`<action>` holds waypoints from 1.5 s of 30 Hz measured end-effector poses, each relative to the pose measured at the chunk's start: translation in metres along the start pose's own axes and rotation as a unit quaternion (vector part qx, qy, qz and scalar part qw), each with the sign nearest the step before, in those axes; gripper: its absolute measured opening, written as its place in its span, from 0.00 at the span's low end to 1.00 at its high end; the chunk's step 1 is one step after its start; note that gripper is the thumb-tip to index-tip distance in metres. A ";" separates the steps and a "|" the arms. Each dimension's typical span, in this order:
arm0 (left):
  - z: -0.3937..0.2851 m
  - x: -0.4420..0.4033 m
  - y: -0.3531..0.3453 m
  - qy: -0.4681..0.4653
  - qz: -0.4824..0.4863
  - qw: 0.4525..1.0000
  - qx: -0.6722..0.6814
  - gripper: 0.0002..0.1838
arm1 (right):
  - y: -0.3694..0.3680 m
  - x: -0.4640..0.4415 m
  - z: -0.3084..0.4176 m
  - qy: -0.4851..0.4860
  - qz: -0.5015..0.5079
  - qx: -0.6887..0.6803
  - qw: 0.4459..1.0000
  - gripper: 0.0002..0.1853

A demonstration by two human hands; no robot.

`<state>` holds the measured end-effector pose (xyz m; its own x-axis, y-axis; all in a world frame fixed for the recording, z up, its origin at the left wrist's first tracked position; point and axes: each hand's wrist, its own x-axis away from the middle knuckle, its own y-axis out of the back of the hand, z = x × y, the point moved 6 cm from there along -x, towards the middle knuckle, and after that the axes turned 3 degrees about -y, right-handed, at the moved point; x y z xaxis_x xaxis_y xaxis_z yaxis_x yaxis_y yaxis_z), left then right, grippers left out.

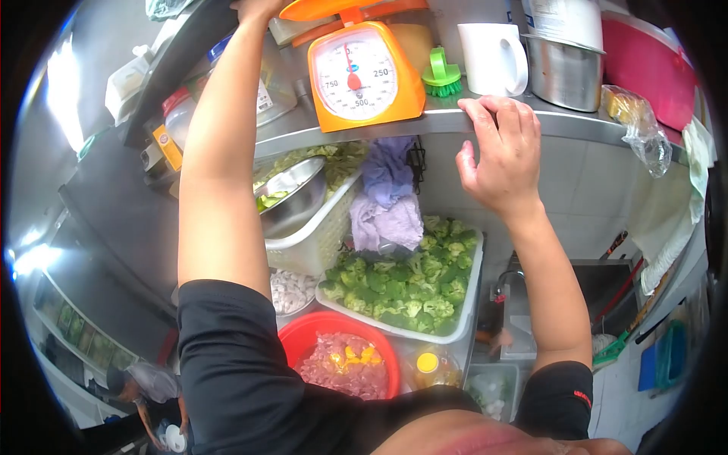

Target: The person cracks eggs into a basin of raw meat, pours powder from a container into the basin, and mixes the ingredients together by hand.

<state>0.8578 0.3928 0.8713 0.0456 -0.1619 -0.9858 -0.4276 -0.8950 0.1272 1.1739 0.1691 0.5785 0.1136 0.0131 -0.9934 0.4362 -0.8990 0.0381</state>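
My left arm reaches up to the shelf, and my left hand [256, 9] sits at the top edge of the view behind the scale, its fingers mostly cut off. An orange kitchen scale [364, 72] with a round white dial stands on the shelf between my arms. My right hand [504, 155] rests its fingertips at the metal shelf's edge [561, 121], fingers loosely bent and apart, holding nothing. Near it are a green scrub brush [441, 73], a white mug [491, 59] and a steel pot [565, 72].
Below sit a tray of broccoli [409, 284], a red bowl [390, 356] of raw meat with egg yolk, and a white basket [303, 250] holding a steel bowl [292, 193]. Cloths [387, 220] hang under the shelf. Another person [152, 387] is at lower left.
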 end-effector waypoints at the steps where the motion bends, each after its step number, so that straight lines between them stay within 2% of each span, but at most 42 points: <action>1: 0.000 -0.003 0.000 0.002 -0.005 1.000 0.004 0.34 | 0.000 0.000 0.000 0.002 0.000 0.001 1.000 0.25; 10: 0.014 -0.014 0.006 0.011 -0.074 0.997 0.033 0.34 | -0.003 0.002 -0.001 0.002 0.000 0.012 1.000 0.27; 13: 0.026 -0.009 0.016 0.002 -0.136 0.990 0.041 0.33 | -0.005 0.001 0.000 -0.004 0.002 0.023 1.000 0.27; 14: 0.027 -0.008 0.021 -0.008 -0.173 0.985 0.024 0.29 | -0.005 0.002 0.000 -0.003 0.002 0.020 1.000 0.27; 18: 0.021 -0.002 0.047 0.029 -0.138 0.988 0.059 0.28 | -0.007 0.002 -0.001 0.004 0.001 0.025 1.000 0.28; 20: 0.008 0.015 0.056 0.062 -0.095 0.980 0.161 0.26 | -0.006 0.001 -0.001 0.006 0.000 0.030 1.000 0.27; 24: -0.006 0.028 0.068 0.092 -0.093 0.975 0.178 0.26 | -0.004 0.000 0.002 0.000 0.011 0.029 1.000 0.27; 26: -0.013 0.031 0.071 0.054 -0.154 0.970 0.182 0.24 | -0.001 -0.001 0.001 -0.006 0.016 0.025 1.000 0.27; 30: -0.017 0.045 0.079 0.043 -0.194 0.965 0.168 0.26 | -0.001 0.000 0.000 -0.002 0.019 0.019 1.000 0.27; 32: -0.018 0.052 0.087 0.021 -0.236 0.948 0.214 0.28 | -0.001 0.001 0.000 0.002 0.016 0.020 1.000 0.27; 35: -0.012 0.056 0.095 0.038 -0.214 0.941 0.261 0.31 | -0.002 0.001 0.001 0.003 0.016 0.023 1.000 0.27; 40: -0.010 0.057 0.106 0.043 -0.189 0.933 0.304 0.30 | -0.001 -0.001 0.002 -0.008 0.023 0.027 0.999 0.28; 41: -0.009 0.060 0.111 -0.015 -0.281 0.947 0.158 0.29 | -0.001 -0.001 0.002 -0.007 0.023 0.028 0.999 0.28; 42: -0.012 0.066 0.113 -0.070 -0.362 0.929 0.007 0.27 | -0.001 -0.001 0.002 -0.005 0.024 0.026 0.999 0.28; 43: -0.015 0.070 0.118 -0.067 -0.363 0.929 0.008 0.27 | -0.001 -0.001 0.002 -0.003 0.026 0.024 0.999 0.28; 45: -0.023 0.073 0.122 -0.053 -0.239 0.952 0.185 0.25 | -0.002 0.001 0.000 0.000 0.026 0.031 0.999 0.28</action>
<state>0.8299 0.2621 0.8179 0.2319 0.2881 -0.9291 -0.6701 -0.6450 -0.3673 1.1731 0.1712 0.5773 0.1346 -0.0349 -0.9903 0.3730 -0.9241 0.0832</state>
